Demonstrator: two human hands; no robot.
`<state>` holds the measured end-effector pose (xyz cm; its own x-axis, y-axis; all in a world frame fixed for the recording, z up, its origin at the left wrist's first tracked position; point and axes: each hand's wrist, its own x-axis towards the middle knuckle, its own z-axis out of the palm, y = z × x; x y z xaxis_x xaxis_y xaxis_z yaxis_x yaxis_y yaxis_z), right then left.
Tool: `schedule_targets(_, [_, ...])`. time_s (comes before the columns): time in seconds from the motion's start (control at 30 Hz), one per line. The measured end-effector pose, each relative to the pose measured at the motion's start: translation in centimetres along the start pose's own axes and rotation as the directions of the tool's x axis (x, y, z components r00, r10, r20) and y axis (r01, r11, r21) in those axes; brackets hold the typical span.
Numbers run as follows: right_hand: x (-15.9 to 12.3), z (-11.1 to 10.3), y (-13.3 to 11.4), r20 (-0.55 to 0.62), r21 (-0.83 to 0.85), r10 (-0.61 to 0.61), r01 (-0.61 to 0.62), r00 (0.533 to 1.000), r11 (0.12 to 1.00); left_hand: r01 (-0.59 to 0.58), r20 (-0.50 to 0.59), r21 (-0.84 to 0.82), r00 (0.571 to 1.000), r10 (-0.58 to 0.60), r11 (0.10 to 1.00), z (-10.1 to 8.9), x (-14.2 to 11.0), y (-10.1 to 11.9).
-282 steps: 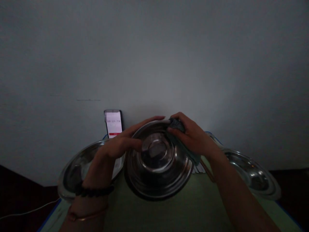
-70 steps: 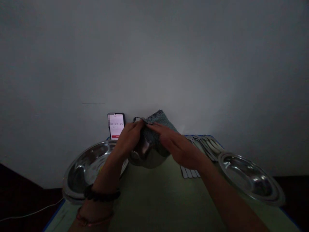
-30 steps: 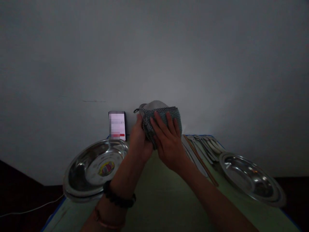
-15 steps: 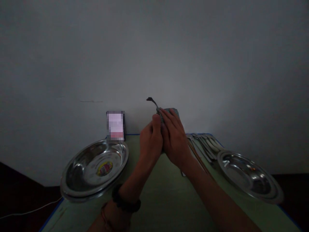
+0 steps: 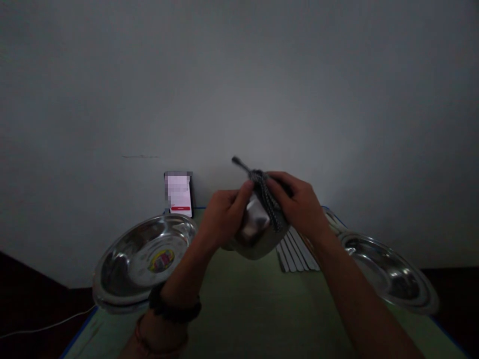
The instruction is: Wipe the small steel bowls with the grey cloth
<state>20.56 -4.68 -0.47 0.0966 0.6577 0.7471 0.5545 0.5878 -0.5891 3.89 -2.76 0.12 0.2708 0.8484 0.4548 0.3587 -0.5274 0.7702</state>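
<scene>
A shiny metal bowl [image 5: 251, 234] is held tilted above the middle of the table, between both hands. My left hand [image 5: 224, 212] grips its left side, thumb at the upper edge. A grey patterned cloth [image 5: 267, 199] lies bunched over the bowl's right part, with a dark loop sticking up at the upper left. My right hand [image 5: 299, 199] is closed on the cloth against the bowl, its fingers partly hidden behind.
Stacked wide metal basins [image 5: 123, 294] stand at the left and more metal basins [image 5: 396, 269] at the right. A lit phone [image 5: 179, 192] leans on the wall. Several flat metal handles [image 5: 297, 257] lie behind my right arm on the green table [image 5: 254, 309].
My hands were pressed together over the cloth. They have moved apart, the right one to the right, and the metal bowl now shows between them. The cloth now hangs across its side.
</scene>
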Motion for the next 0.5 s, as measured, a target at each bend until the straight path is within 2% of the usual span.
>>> schedule_targets(0.07, [0.1, -0.4, -0.3, 0.175, 0.051, 0.057, -0.067, 0.983, 0.996, -0.029, 0.044, -0.027, 0.999, 0.031, 0.999, -0.4, -0.1, -0.2])
schedule_targets(0.17, [0.3, -1.1, -0.1, 0.251, 0.134, 0.171, -0.209, 0.953, 0.969, 0.027, 0.102, -0.115, 0.995, -0.015, 0.993, -0.9, -0.3, -0.5])
schedule_targets(0.33, [0.6, -1.6, 1.4, 0.258, 0.278, 0.272, -0.341, 0.927, 0.898, 0.171, 0.095, -0.313, 0.984, -0.149, 0.934, -1.0, -0.2, -1.1])
schedule_targets(0.4, [0.7, -1.4, 2.0, 0.224, 0.361, 0.303, -0.368, 0.926, 0.857, 0.221, 0.033, -0.385, 0.974, -0.225, 0.896, -0.9, 0.0, -1.3])
schedule_targets(0.5, [0.7, -0.7, 2.9, 0.141, 0.529, 0.371, -0.386, 0.918, 0.755, 0.242, -0.133, -0.477, 0.930, -0.341, 0.845, -0.5, 0.5, -1.6])
